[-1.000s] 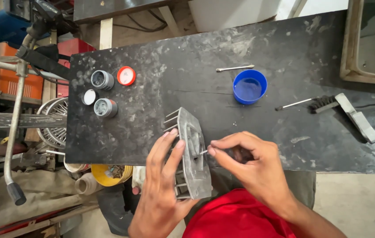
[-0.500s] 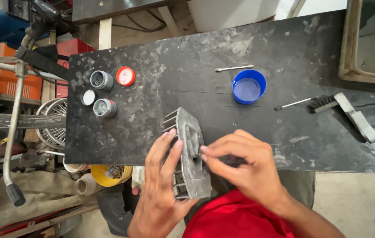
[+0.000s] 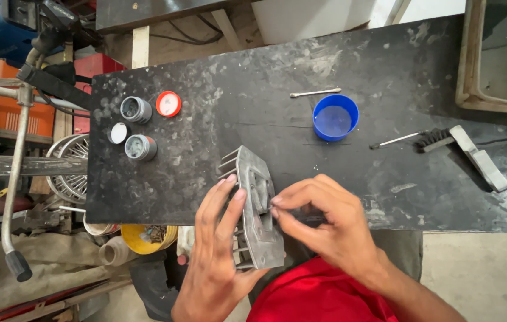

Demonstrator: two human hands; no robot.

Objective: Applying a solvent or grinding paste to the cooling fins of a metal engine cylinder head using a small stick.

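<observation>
Your finned grey metal casting (image 3: 256, 209) stands on edge at the tabletop's (image 3: 384, 53) near rim. Your left hand (image 3: 215, 250) clasps its ribbed side; your right hand (image 3: 325, 223) pinches narrow fingers against its flat face. It could tip off the rim if your grip loosens. The dark tabletop looks scuffed and dusty.

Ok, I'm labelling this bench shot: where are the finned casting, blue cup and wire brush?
finned casting (image 3: 257, 222): head view, flat face.
blue cup (image 3: 335, 118): head view, inner bottom.
wire brush (image 3: 480, 158): head view, handle.
</observation>
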